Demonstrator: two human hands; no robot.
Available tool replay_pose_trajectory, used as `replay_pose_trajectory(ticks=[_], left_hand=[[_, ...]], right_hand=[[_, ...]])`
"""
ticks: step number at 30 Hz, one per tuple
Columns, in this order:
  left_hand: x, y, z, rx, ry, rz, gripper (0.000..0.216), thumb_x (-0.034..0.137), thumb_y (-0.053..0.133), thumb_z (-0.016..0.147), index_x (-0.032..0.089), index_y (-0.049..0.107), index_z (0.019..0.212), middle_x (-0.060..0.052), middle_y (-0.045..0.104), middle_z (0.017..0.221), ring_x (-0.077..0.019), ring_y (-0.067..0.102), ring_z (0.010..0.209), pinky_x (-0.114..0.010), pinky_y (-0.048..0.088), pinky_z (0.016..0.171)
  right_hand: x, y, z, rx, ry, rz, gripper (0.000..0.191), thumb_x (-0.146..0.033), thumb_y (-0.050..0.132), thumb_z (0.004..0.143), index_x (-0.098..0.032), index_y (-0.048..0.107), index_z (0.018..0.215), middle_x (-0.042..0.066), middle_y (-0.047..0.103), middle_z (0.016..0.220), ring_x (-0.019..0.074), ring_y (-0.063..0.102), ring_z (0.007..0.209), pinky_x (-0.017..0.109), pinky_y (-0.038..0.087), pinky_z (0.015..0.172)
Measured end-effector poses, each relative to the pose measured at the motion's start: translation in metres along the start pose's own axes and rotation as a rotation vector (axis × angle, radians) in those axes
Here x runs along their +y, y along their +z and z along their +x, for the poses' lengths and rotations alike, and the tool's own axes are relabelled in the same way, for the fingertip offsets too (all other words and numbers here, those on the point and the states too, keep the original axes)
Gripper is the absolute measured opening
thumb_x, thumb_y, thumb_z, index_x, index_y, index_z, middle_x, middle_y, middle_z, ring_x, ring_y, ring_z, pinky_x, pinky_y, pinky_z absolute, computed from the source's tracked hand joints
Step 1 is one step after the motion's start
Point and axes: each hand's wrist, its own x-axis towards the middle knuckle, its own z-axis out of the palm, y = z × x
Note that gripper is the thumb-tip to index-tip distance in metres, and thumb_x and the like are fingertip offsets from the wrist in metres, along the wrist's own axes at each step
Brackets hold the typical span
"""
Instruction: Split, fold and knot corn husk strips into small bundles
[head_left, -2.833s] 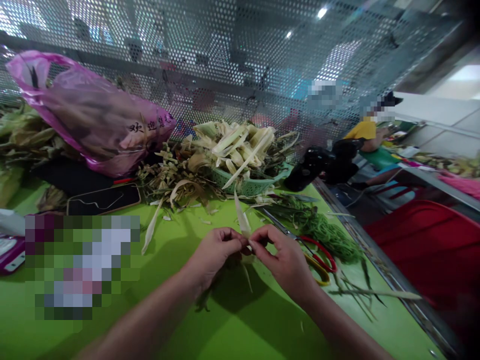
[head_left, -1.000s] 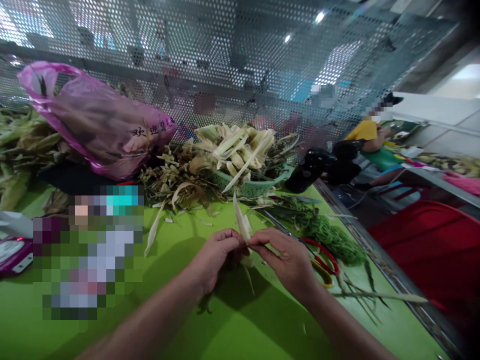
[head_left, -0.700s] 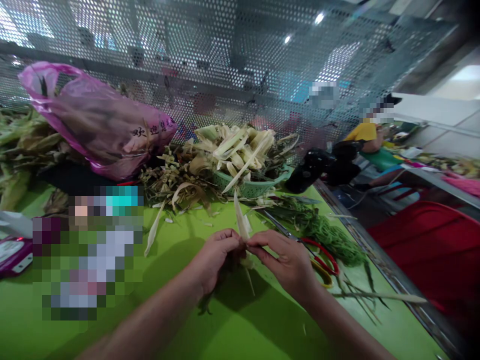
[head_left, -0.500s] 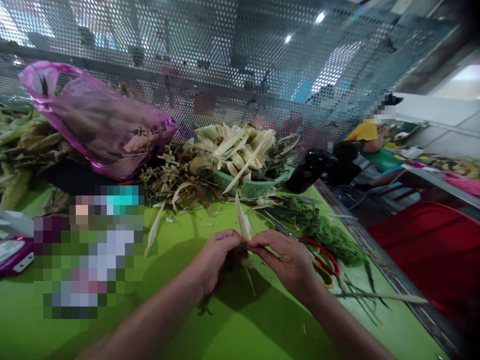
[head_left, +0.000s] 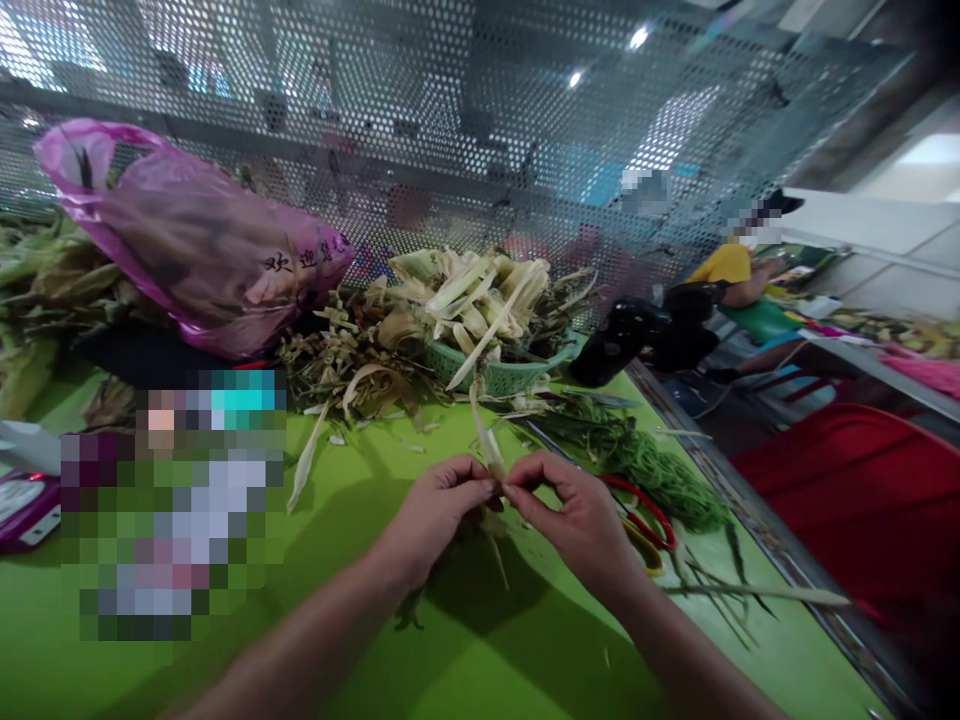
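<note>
A pale corn husk strip [head_left: 491,450] stands up between my two hands, just above the green table [head_left: 330,620]. My left hand [head_left: 448,515] pinches its lower end between thumb and fingers. Close against it, my right hand [head_left: 574,515] pinches the same husk, fingertips nearly touching the left ones. Darker husk material hangs below the left hand, largely hidden by it. Beside my right hand lie scissors [head_left: 664,518] with red and yellow handles, partly covered by that hand.
Behind my hands, a green basket [head_left: 517,380] holds pale husk strips, with dry scraps [head_left: 352,370] left of it. A pink plastic bag [head_left: 217,250] stands back left. Green string [head_left: 660,465] lies right. A perforated metal screen [head_left: 450,120] rises behind; a person [head_left: 724,270] sits beyond, near a red chair [head_left: 862,490].
My right hand's fingers have curled in closer to the left thumb. The upright husk has turned and leans a little more. The surroundings look the same.
</note>
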Motion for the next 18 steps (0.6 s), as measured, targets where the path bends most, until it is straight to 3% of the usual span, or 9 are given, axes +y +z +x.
replay_pose_trajectory(ticks=[5, 10, 18], left_hand=[[0.0003, -0.0009, 0.0011, 0.023, -0.045, 0.042, 0.011, 0.024, 0.064, 0.072, 0.016, 0.057, 0.072, 0.002, 0.056, 0.064, -0.0073, 0.048, 0.057, -0.019, 0.035, 0.056], [0.0007, -0.001, 0.0021, 0.073, -0.063, -0.074, 0.008, 0.019, 0.062, 0.069, 0.015, 0.055, 0.067, 0.002, 0.053, 0.058, -0.0062, 0.044, 0.05, -0.018, 0.03, 0.05], [-0.0012, -0.0031, 0.004, 0.029, -0.095, -0.161, 0.008, 0.016, 0.06, 0.067, 0.016, 0.052, 0.065, 0.003, 0.052, 0.056, -0.0063, 0.043, 0.048, -0.019, 0.028, 0.048]], right_hand=[[0.0003, 0.0015, -0.0009, 0.016, -0.009, 0.061, 0.0, -0.019, 0.063, 0.081, -0.019, 0.062, 0.081, -0.001, 0.062, 0.072, 0.0131, 0.058, 0.067, 0.023, 0.047, 0.063], [0.0032, 0.0004, 0.0018, -0.004, -0.099, 0.032, 0.007, -0.021, 0.064, 0.081, -0.021, 0.069, 0.086, 0.002, 0.069, 0.081, 0.0156, 0.064, 0.075, 0.026, 0.051, 0.069], [0.0042, -0.0005, 0.0016, 0.016, -0.194, -0.073, 0.008, -0.021, 0.061, 0.083, -0.022, 0.069, 0.084, 0.001, 0.07, 0.079, 0.0157, 0.066, 0.073, 0.026, 0.052, 0.068]])
